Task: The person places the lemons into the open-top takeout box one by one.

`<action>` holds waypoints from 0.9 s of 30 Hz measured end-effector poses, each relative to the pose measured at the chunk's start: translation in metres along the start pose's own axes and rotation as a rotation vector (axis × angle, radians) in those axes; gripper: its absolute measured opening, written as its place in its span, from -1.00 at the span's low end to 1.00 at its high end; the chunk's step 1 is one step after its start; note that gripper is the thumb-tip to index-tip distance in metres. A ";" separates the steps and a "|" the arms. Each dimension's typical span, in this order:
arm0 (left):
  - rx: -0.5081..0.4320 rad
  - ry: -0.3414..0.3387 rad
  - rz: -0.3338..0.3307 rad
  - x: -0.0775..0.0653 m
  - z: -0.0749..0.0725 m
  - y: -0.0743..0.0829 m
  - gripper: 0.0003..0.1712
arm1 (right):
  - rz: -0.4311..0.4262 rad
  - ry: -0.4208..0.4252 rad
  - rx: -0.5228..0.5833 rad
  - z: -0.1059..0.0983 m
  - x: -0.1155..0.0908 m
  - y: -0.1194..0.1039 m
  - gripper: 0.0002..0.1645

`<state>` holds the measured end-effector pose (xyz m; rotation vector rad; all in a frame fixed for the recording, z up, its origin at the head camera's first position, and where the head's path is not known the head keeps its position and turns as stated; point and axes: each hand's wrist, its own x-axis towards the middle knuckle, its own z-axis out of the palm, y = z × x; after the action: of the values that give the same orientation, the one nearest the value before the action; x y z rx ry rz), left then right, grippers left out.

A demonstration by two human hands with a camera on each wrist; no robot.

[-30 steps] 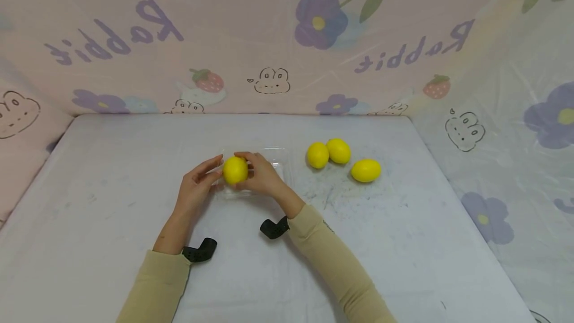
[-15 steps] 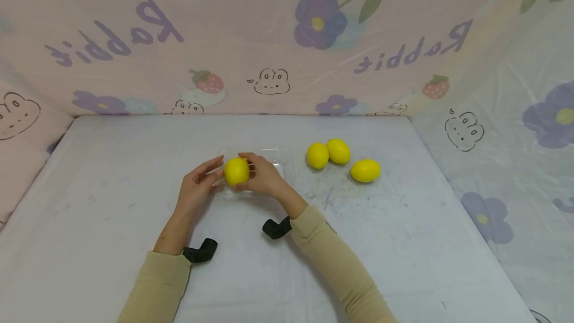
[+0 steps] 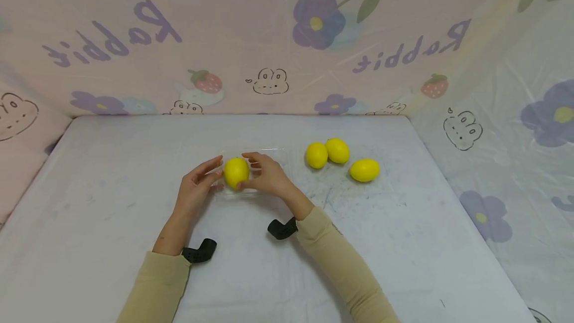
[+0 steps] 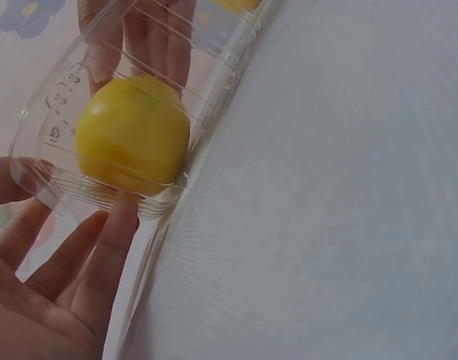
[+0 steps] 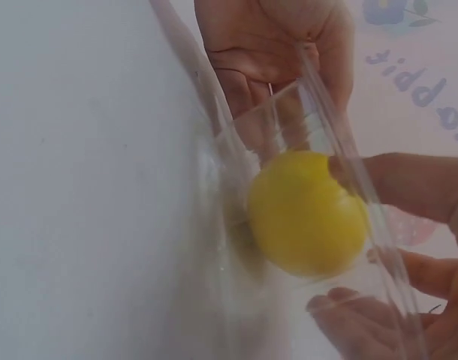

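Note:
A yellow lemon (image 3: 236, 172) sits inside a clear plastic box (image 3: 273, 149), against its left end. In the left wrist view the lemon (image 4: 133, 136) shows through the ribbed wall of the box (image 4: 229, 82). My left hand (image 3: 196, 183) is at that end, its loosely bent fingers (image 4: 112, 232) resting on the outside of the wall. My right hand (image 3: 269, 176) reaches in over the box from the right. Its thumb (image 5: 409, 180) touches the lemon (image 5: 308, 214), while the other fingers are spread away from it.
Three more lemons lie to the right of the box: two side by side, the left lemon (image 3: 316, 155) and the back lemon (image 3: 338, 150), and a third lemon (image 3: 364, 170) nearer the table's right side. A white cloth covers the table (image 3: 112, 243). A printed curtain (image 3: 233, 24) stands behind.
The lemon has settled lower in the box and tilted slightly. My right hand's fingers have spread off it and shifted a little to the right. The left hand has stayed in place.

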<state>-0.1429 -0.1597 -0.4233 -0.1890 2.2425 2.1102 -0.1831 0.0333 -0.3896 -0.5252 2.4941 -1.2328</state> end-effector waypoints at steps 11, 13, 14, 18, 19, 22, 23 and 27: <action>0.002 0.015 -0.001 0.000 0.001 -0.001 -0.47 | -0.023 0.097 0.196 -0.012 -0.013 0.008 -0.27; 0.003 0.013 0.005 0.000 0.001 0.000 -0.48 | -0.047 0.128 0.260 -0.014 -0.014 0.010 -0.30; 0.003 0.011 0.005 0.000 0.001 0.000 -0.47 | -0.064 0.145 0.290 -0.015 -0.015 0.011 -0.32; 0.002 0.007 -0.006 -0.001 0.001 0.001 -0.47 | -0.127 0.200 0.378 -0.018 -0.017 0.014 -0.41; -0.001 0.007 -0.011 -0.001 0.001 0.002 -0.47 | -0.137 0.212 0.385 -0.019 -0.017 0.016 -0.42; -0.008 0.014 -0.022 -0.001 0.002 0.001 -0.48 | -0.155 0.252 0.402 -0.021 -0.018 0.019 -0.45; -0.011 0.016 -0.024 -0.001 0.002 0.001 -0.48 | -0.155 0.269 0.400 -0.022 -0.019 0.020 -0.46; -0.008 0.020 -0.018 0.000 0.001 -0.001 -0.48 | -0.154 0.344 0.435 -0.025 -0.020 0.026 -0.49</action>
<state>-0.1423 -0.1584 -0.4248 -0.2302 2.2353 2.1176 -0.1811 0.0744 -0.3941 -0.4238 2.3597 -2.0084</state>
